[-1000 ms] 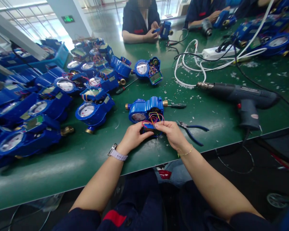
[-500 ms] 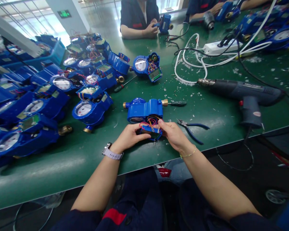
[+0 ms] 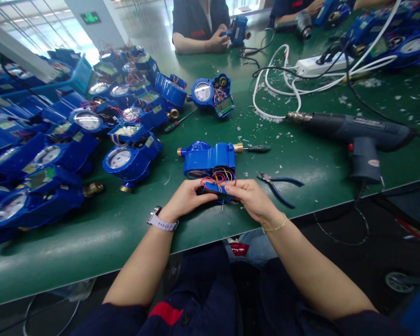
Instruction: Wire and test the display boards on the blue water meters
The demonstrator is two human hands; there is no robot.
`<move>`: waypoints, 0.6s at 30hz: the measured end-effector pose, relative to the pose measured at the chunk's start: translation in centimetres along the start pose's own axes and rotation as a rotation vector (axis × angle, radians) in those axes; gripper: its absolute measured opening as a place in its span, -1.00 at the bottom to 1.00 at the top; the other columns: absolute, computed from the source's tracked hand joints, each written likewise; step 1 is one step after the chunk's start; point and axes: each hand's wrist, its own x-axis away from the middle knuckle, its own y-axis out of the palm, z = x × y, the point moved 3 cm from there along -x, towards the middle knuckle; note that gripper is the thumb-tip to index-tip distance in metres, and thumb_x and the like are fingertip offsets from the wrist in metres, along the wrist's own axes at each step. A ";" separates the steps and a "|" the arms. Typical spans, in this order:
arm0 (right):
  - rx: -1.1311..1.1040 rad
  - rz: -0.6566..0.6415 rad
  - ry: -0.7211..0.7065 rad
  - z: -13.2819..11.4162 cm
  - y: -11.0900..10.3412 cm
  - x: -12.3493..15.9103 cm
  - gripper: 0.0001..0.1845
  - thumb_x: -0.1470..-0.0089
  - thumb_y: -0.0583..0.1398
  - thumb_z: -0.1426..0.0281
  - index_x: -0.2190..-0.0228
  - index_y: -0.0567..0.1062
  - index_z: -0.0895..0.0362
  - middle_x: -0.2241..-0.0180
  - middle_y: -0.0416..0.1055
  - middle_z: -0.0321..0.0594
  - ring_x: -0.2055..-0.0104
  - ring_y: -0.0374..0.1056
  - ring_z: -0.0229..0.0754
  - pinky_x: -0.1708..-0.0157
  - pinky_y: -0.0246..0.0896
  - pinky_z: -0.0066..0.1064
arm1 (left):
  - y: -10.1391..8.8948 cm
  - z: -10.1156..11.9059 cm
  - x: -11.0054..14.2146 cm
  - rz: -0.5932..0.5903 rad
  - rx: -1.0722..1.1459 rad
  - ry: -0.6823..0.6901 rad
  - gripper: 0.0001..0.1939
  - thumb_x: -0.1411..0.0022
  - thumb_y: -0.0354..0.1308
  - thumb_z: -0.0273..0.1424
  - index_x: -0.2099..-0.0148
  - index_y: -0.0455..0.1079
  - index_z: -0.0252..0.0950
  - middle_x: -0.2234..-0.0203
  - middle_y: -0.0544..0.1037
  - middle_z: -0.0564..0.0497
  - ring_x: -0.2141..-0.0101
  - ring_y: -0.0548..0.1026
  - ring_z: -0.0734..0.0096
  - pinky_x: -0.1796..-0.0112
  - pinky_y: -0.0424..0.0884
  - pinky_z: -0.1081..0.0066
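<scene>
A blue water meter with brass end fittings lies on the green table before me, its dial mostly turned out of view. Red and yellow wires run from its open compartment to a small blue display housing. My left hand grips the left end of this housing, thumb along the near side. At the right end, my right hand pinches the housing close to the wires, fingers closed. The fingertips partly hide the housing's underside and screen.
Blue-handled cutters lie right of my hands, a screwdriver behind them. Farther right rests a heat gun near a white power strip. Several water meters crowd the left. Across the table, a person's hands hold another meter.
The meter has tipped so that its dial shows less. My right thumb has moved from the wires down onto the housing's edge, and the housing has tilted slightly. My view has shifted a little.
</scene>
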 end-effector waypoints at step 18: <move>-0.055 0.164 0.086 0.0 0.1 -0.6 -0.33 0.18 0.26 -0.24 0.49 0.63 0.16 0.48 0.51 -0.14 0.44 0.37 -0.20 0.36 0.27 -0.34 | 0.1 0.0 -0.1 -0.028 0.064 -0.020 -0.74 -0.17 0.30 -0.32 0.10 0.53 -0.30 0.18 0.65 -0.02 0.16 0.59 0.29 0.02 0.45 0.30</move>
